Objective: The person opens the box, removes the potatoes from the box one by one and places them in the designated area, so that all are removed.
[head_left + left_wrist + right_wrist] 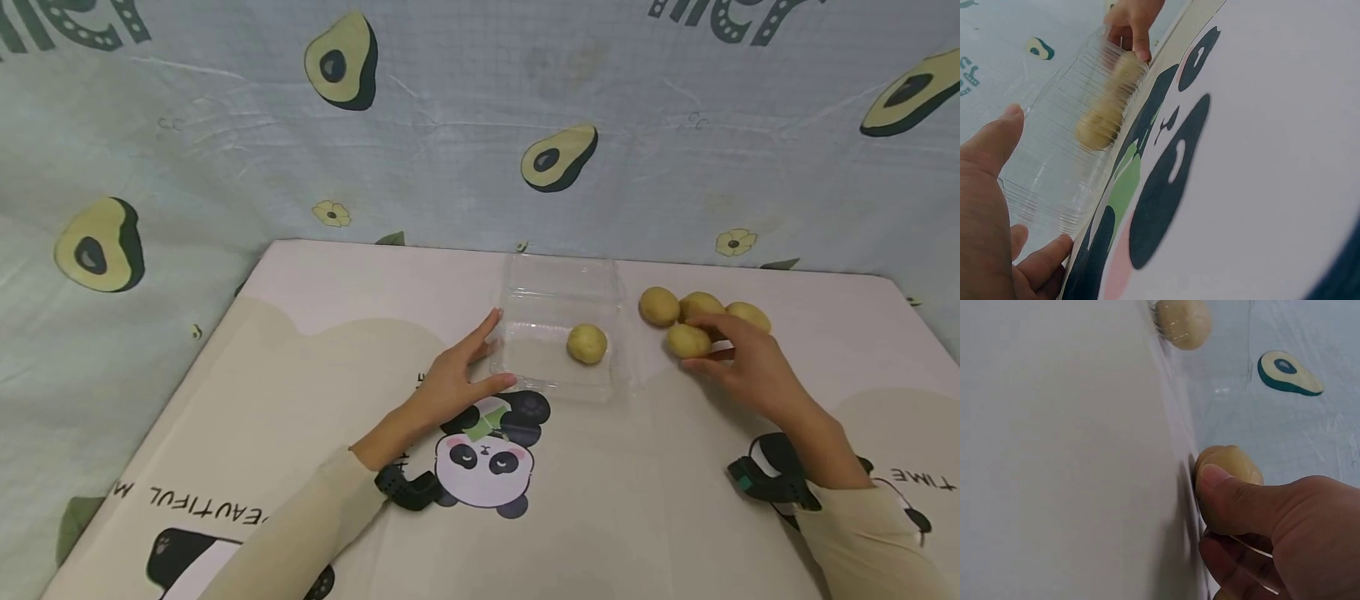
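A clear plastic clamshell box (pixel 528 354) lies with its lid (pixel 562 275) folded back, and one potato (pixel 587 344) sits inside toward the right. At the box's left side, my left hand (pixel 448 385) touches the edge, thumb spread from the fingers; the left wrist view shows the hand (pixel 988 206) beside the ribbed wall (pixel 1041 169). To the right of the box, my right hand (pixel 753 367) pinches a potato (pixel 686 341) between thumb and fingers. Its thumb (pixel 1235 494) covers part of that potato (pixel 1215 512) in the right wrist view.
Just behind the held potato lie a left potato (pixel 659 307), a middle one (pixel 701 305) and a right one (pixel 748 316), close together. The table (pixel 600 517) has a panda-printed cover. An avocado-print curtain (pixel 450 150) hangs behind its far edge.
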`<state>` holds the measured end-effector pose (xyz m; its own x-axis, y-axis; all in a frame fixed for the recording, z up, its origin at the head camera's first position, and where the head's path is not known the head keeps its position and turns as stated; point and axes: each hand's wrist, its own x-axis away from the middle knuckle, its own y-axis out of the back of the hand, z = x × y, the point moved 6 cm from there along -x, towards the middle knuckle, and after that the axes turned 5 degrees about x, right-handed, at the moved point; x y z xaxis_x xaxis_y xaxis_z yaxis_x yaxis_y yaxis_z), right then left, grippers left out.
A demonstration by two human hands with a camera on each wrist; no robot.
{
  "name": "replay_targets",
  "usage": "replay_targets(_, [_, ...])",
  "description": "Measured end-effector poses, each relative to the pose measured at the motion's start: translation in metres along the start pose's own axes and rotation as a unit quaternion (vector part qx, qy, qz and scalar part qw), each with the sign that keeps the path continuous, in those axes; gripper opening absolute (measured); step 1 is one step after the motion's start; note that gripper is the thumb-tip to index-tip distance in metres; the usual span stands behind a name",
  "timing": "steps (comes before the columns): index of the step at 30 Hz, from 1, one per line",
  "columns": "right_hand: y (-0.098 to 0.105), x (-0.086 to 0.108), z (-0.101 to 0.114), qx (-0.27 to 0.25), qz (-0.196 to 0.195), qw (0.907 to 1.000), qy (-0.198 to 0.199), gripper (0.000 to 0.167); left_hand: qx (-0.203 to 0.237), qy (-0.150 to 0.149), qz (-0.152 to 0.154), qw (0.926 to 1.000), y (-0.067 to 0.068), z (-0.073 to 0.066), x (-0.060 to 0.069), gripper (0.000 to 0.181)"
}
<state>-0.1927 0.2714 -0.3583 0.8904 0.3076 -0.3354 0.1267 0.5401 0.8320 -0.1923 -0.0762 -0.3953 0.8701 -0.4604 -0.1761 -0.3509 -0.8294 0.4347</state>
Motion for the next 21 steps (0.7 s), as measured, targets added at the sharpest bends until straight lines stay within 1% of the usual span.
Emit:
replay_targets(3, [-0.0008, 0.0008, -0.0029, 0.005, 0.0, 1.0, 0.0, 0.05, 0.001, -0.004, -0.001, 1.0, -0.0002, -0.0001, -0.0006, 0.093])
replay_targets(7, [-0.0018, 0.0019, -0.0071, 0.012, 0.002, 0.9998, -0.013, 0.05, -0.001, -0.006, 0.0, 1.0, -0.001, -0.0006, -0.0013, 0.092])
replay_targets(9, [-0.0031, 0.0017, -0.0079, 0.013, 0.004, 0.9998, -0.013, 0.05, -0.005, -0.007, -0.001, 1.0, -0.0008, -0.0006, -0.0011, 0.092])
replay_targets(14, [-0.0059, 0.0019, -0.0077, 0.016, 0.003, 0.9999, 0.0, 0.051, -0.013, -0.005, -0.005, 0.9999, 0.0004, 0.0009, -0.0007, 0.091])
replay_targets(18, [-0.0052, 0.0025, -0.0076, 0.018, -0.004, 0.9998, 0.002, 0.052, -0.015, -0.001, -0.001, 0.9999, -0.0001, 0.0009, -0.0012, 0.09])
replay_targets(21, [-0.0045, 0.0018, -0.0065, 0.018, -0.001, 0.9998, 0.004, 0.052, -0.016, 0.003, -0.002, 0.9999, 0.0, 0.0004, -0.0002, 0.091])
